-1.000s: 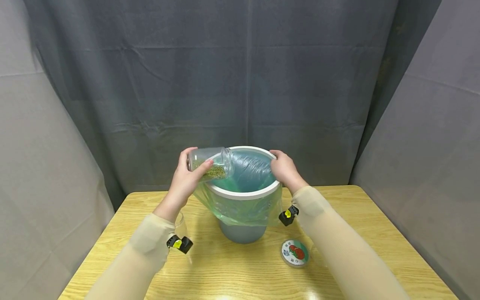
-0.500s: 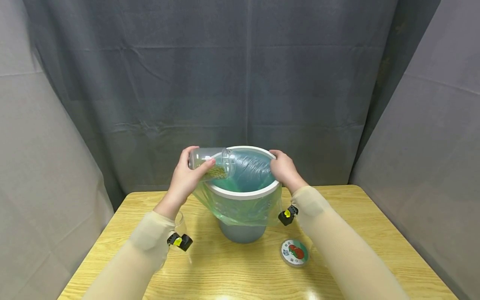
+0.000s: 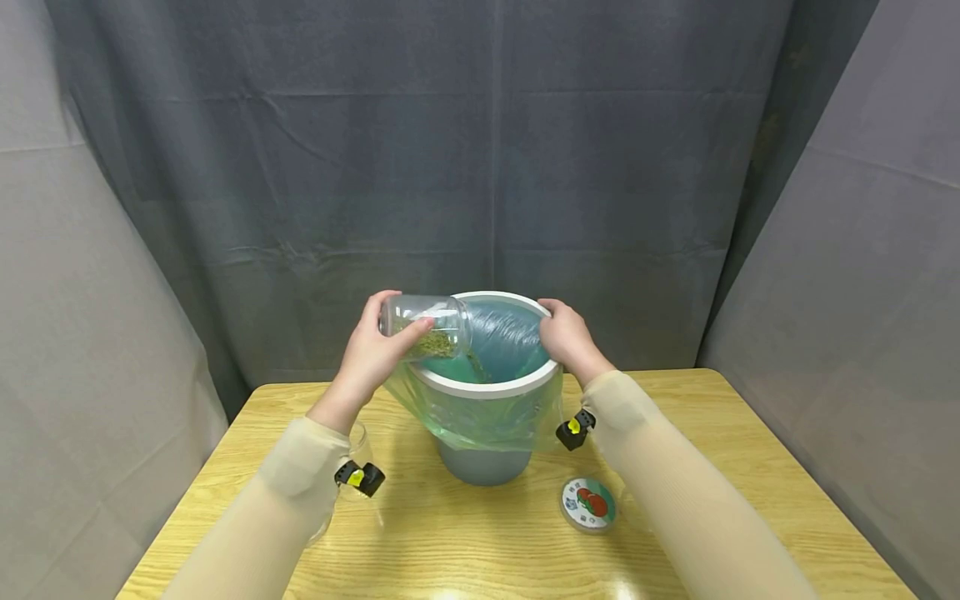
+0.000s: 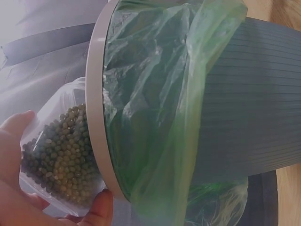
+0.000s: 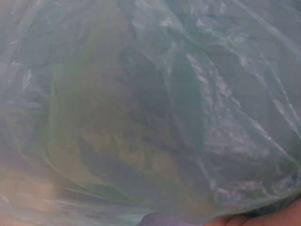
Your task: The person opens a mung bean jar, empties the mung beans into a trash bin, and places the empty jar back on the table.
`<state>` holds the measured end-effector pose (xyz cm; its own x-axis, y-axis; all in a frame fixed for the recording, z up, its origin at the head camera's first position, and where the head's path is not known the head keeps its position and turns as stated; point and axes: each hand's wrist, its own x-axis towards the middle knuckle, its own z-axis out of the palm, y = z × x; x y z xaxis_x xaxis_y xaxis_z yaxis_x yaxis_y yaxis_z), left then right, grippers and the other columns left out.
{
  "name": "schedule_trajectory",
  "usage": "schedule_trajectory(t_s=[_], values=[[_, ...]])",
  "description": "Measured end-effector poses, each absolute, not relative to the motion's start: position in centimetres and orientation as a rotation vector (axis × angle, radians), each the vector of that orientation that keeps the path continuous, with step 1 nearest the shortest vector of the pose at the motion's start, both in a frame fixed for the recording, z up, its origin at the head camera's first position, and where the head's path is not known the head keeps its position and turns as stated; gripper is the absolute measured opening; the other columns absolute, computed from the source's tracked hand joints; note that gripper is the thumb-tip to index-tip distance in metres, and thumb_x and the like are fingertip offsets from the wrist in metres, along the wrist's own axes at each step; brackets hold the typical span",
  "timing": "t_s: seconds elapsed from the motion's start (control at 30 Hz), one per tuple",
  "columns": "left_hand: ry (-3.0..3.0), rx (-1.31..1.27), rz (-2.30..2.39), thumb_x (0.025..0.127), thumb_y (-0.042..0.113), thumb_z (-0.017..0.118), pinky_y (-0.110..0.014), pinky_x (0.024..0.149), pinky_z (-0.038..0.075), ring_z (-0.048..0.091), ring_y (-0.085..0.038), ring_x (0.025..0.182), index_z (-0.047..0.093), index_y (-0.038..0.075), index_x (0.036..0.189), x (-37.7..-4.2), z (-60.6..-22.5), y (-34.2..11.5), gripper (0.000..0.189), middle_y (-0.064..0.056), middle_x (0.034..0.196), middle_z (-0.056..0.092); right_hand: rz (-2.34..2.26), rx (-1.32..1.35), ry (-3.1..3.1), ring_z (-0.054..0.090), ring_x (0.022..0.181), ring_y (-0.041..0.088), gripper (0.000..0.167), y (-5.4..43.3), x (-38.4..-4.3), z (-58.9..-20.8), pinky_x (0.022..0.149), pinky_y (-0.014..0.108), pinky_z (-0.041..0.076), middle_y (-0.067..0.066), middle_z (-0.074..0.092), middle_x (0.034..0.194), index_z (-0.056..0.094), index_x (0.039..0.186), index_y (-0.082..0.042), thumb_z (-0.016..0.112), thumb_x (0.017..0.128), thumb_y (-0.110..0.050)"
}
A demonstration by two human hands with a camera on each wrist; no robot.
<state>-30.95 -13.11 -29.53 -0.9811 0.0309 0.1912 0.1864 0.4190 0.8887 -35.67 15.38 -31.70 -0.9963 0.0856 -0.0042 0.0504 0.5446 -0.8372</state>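
Note:
My left hand [image 3: 375, 350] grips a clear jar [image 3: 420, 308] of green beans [image 4: 70, 160], tipped on its side with its mouth over the trash can. A thin stream of beans falls from the mouth into the can. The grey trash can [image 3: 483, 467] stands upright with a white rim [image 3: 487, 390] and a green plastic bag [image 3: 480, 425] lining it and folded over the outside. My right hand [image 3: 572, 340] holds the rim at its right side. In the right wrist view the bag fills most of the picture, with a few fingertips at the lower right.
A round lid [image 3: 588, 505] with a tomato picture lies on the wooden table [image 3: 465, 550], right of the can. Another clear glass-like container [image 3: 360, 446] stands partly hidden behind my left wrist. Grey curtains [image 3: 375, 167] enclose the back and sides.
The jar has shifted slightly right over the can. Beans now spill from its mouth, where none were seen falling before. The right hand stays on the rim.

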Motion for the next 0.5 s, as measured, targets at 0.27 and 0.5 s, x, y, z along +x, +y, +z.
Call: schedule_trajectory(t_s=[0.27, 0.5], values=[[-2.541, -0.194, -1.583, 0.09, 0.051, 0.075, -0.058, 0.113, 0.04, 0.044, -0.036, 0.142, 0.036, 0.027, 0.154, -30.97, -29.4, -13.26, 0.078, -0.011, 0.159, 0.042, 1.483, -0.103, -2.719, 0.048, 0.141, 0.038, 0.058, 15.21, -35.6, -31.61, 0.108, 0.052, 0.05, 0.021, 0.037, 0.162, 0.034, 0.159, -0.006, 0.026, 0.102, -0.009], [-2.548, -0.212, -1.575, 0.091, 0.051, 0.075, -0.058, 0.112, 0.041, 0.045, -0.037, 0.141, 0.035, 0.027, 0.154, -31.07, -29.44, -13.35, 0.078, -0.012, 0.158, 0.043, 1.461, -0.104, -2.729, 0.048, 0.141, 0.038, 0.058, 15.28, -35.54, -31.63, 0.107, 0.052, 0.05, 0.021, 0.037, 0.162, 0.033, 0.16, -0.007, 0.026, 0.102, -0.01]])
